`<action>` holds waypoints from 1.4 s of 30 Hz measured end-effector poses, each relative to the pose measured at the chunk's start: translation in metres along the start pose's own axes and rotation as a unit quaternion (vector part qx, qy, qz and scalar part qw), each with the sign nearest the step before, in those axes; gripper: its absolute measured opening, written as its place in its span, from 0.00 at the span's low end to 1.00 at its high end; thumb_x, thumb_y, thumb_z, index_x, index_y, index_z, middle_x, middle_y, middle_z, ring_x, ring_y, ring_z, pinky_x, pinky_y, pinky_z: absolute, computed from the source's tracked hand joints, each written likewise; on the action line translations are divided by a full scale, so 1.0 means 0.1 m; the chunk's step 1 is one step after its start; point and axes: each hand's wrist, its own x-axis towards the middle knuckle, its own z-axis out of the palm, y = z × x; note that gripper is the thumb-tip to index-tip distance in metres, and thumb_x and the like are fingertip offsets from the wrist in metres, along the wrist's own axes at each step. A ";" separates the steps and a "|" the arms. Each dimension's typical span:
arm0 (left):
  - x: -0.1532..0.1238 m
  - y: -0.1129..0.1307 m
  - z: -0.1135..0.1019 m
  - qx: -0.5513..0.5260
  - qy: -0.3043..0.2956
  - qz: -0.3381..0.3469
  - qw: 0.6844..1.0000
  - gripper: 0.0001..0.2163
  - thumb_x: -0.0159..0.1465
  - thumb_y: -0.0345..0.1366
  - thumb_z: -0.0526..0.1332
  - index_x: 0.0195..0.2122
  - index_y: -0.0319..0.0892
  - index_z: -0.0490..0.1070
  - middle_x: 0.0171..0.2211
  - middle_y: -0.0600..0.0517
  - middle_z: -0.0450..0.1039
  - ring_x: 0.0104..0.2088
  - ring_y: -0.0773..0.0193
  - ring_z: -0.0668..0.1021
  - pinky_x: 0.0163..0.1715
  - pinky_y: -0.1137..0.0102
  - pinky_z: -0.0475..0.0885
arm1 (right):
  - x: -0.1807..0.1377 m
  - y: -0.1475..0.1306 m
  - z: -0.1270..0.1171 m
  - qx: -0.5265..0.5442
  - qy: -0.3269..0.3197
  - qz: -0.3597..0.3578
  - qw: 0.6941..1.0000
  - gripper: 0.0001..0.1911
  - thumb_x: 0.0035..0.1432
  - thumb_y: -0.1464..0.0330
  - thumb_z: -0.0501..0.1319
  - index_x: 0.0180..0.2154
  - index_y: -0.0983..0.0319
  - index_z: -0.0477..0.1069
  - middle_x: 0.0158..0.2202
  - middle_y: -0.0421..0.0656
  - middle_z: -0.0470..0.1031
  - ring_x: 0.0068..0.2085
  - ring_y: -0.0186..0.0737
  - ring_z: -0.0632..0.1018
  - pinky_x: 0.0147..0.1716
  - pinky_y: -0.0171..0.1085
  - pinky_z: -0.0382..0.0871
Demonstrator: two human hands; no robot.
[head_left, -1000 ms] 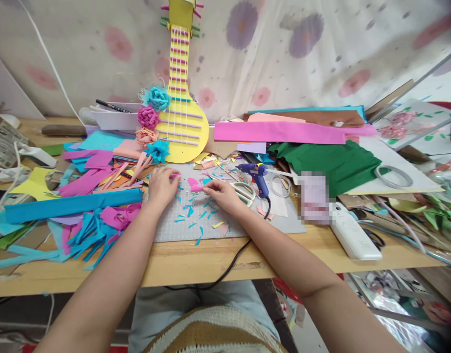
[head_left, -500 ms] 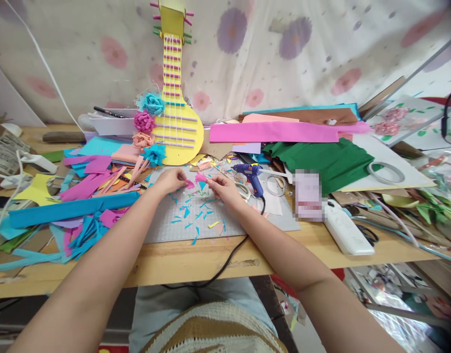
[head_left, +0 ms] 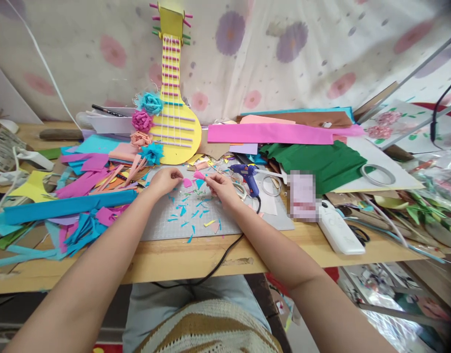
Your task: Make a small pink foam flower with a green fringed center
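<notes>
Over the grey cutting mat (head_left: pixel 157 228), my left hand (head_left: pixel 167 180) is closed in a pinch, with a small pink paper petal (head_left: pixel 187 183) at its fingertips. A short gap to the right, my right hand (head_left: pixel 220 187) pinches the narrow end of a pink paper flower piece (head_left: pixel 200 175); its wider end points left, toward the petal. Below both hands lie blue paper scraps (head_left: pixel 183 211) and a few yellow and peach bits. Just right of my right hand rests a blue hot glue gun (head_left: pixel 249 177).
A yellow paper lute (head_left: pixel 177 132) with paper flowers leans against the curtain. Crepe paper strips (head_left: pixel 74 203) heap on the left. Green crepe paper (head_left: pixel 321 162), a tape roll (head_left: pixel 378 174) and a white power strip (head_left: pixel 341 228) lie right. A black cord (head_left: pixel 225 255) crosses the table edge.
The pink petal at my left fingertips has turned and shows more of its flat face. The pink piece in my right hand has tilted slightly. The whole view has shifted a little.
</notes>
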 end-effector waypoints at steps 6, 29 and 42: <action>-0.03 -0.10 0.05 -0.012 0.044 0.030 0.999 0.07 0.52 0.37 0.61 0.31 0.41 0.73 0.31 0.49 0.76 0.32 0.61 0.74 0.33 0.69 0.66 | 0.03 0.01 -0.04 -0.004 0.030 -0.010 1.000 0.20 0.39 0.52 0.64 0.26 0.62 0.65 0.19 0.33 0.59 0.19 0.25 0.58 0.17 0.30 0.50; 0.16 -0.04 0.13 -0.065 -0.024 0.060 0.996 0.11 0.45 0.40 0.66 0.28 0.43 0.69 0.22 0.55 0.69 0.25 0.66 0.71 0.27 0.71 0.64 | 0.05 0.00 -0.05 -0.024 0.043 -0.010 0.999 0.21 0.38 0.51 0.63 0.26 0.61 0.65 0.18 0.33 0.58 0.19 0.26 0.58 0.17 0.31 0.50; -0.03 0.03 -0.02 0.000 0.023 -0.004 1.000 0.11 0.52 0.45 0.62 0.29 0.43 0.77 0.23 0.52 0.73 0.24 0.64 0.70 0.23 0.70 0.58 | 0.02 -0.02 -0.04 -0.021 0.032 -0.009 0.999 0.20 0.38 0.51 0.64 0.24 0.61 0.64 0.18 0.33 0.58 0.19 0.26 0.58 0.18 0.31 0.50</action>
